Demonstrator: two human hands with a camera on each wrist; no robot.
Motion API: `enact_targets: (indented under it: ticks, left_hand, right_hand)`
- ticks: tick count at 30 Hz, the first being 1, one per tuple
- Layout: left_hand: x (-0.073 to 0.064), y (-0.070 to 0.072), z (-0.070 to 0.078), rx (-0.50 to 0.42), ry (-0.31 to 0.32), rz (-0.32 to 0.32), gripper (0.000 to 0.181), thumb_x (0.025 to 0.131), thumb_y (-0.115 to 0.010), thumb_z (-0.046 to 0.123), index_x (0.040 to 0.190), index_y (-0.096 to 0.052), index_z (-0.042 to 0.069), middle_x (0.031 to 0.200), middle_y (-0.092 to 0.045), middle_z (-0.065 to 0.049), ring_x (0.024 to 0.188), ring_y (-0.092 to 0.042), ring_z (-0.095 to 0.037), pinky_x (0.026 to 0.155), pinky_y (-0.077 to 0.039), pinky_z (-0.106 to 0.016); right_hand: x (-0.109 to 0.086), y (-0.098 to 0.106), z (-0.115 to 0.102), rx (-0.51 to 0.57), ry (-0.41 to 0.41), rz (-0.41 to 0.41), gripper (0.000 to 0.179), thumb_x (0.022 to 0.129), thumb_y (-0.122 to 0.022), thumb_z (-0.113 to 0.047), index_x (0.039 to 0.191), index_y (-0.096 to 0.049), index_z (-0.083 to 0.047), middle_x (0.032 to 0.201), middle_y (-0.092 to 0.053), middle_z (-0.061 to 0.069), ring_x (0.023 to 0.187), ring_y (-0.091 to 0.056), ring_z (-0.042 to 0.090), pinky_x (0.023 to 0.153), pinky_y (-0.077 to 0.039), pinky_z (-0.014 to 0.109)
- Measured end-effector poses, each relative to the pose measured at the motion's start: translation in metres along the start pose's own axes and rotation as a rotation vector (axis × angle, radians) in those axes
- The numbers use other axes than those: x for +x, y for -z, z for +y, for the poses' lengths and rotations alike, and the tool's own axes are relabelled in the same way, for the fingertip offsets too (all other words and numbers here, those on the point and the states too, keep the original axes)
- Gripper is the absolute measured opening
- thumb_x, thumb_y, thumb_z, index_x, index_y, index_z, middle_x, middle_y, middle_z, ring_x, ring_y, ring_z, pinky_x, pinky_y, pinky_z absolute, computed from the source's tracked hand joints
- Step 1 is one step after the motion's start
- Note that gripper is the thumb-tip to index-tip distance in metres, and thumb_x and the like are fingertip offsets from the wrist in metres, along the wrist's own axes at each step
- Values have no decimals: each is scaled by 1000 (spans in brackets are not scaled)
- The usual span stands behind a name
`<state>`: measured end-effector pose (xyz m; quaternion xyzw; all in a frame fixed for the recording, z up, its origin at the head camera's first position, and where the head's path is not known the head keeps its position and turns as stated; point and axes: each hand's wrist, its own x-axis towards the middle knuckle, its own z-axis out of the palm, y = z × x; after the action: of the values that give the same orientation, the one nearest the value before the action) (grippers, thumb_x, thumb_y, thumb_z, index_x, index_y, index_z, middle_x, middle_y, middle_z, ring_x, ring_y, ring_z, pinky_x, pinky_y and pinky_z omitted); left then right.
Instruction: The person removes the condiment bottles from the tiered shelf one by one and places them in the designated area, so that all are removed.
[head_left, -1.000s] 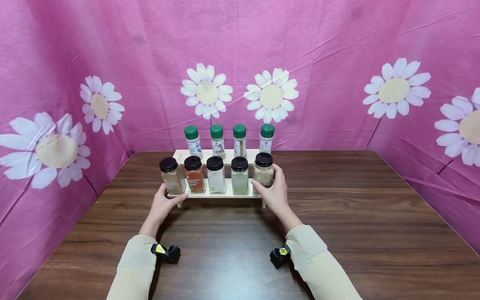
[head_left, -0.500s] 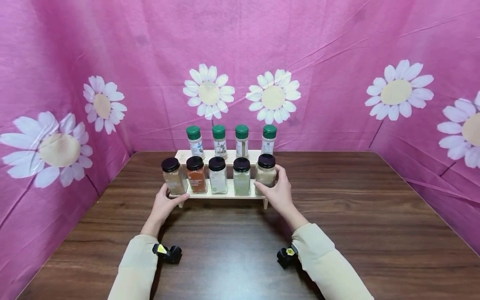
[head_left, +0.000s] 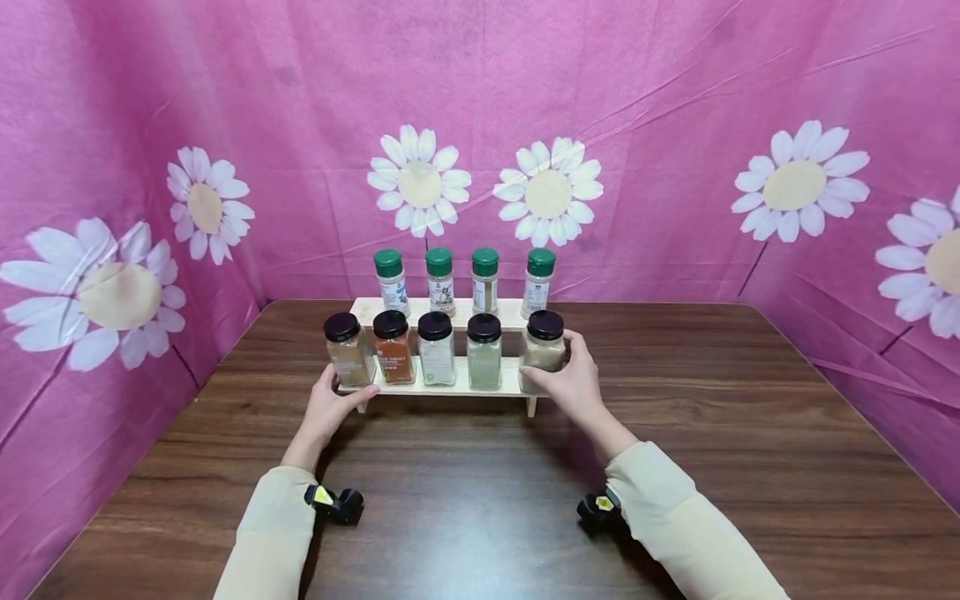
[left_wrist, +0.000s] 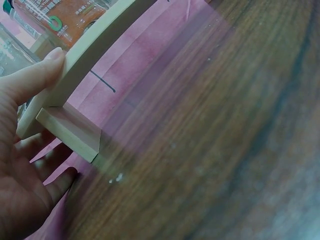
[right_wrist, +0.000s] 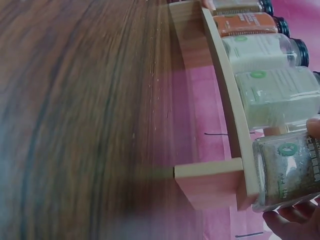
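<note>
Nearest are two cream sleeves, one on each forearm, with a small black wrist camera strapped at the left cuff and a matching one at the right. They reach over a dark wood-grain worktop that has a bright reflection towards the person.

The left hand is at the left end of a pale wooden two-tier spice rack, which stands on the worktop. Its grip has hold of the lower tier's end: thumb on the front edge, fingers around the side by the short left leg.

The right hand has its grip closed to the width of a beige spice jar, thumb across the front and fingers on the far side. That jar is upright at the right end of the lower tier.

Left of it in the same row stand a green-filled jar, a white-filled jar, a red sweet pepper jar and a brown-filled jar, all black-lidded.

On the upper tier behind stand four green-capped shakers, the rightmost set a little apart. Beyond hangs pink cloth printed with white daisies.
</note>
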<state>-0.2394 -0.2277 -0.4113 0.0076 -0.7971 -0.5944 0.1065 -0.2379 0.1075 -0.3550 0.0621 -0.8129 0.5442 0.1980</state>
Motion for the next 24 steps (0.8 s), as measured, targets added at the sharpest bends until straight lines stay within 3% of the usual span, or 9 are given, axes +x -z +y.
enact_targets:
  ticks: [13,24]
  left_hand:
    - [1,0,-2,-30,9,-7,63,71,-70,12,121,-34,1,115,-45,-17,101,-40,-20,86,-29,-31]
    - [3,-1,-3,-53,30,-8,67,71,-71,12,124,-32,2,119,-43,-17,106,-38,-23,90,-26,-35]
  right_hand:
    - [6,30,7,-67,-13,36,67,58,-78,-5,112,-41,5,101,-51,18,89,-47,25,75,-37,34]
    - [18,40,21,-54,-39,42,66,60,-76,-2,113,-38,7,102,-50,20,92,-46,26,78,-36,35]
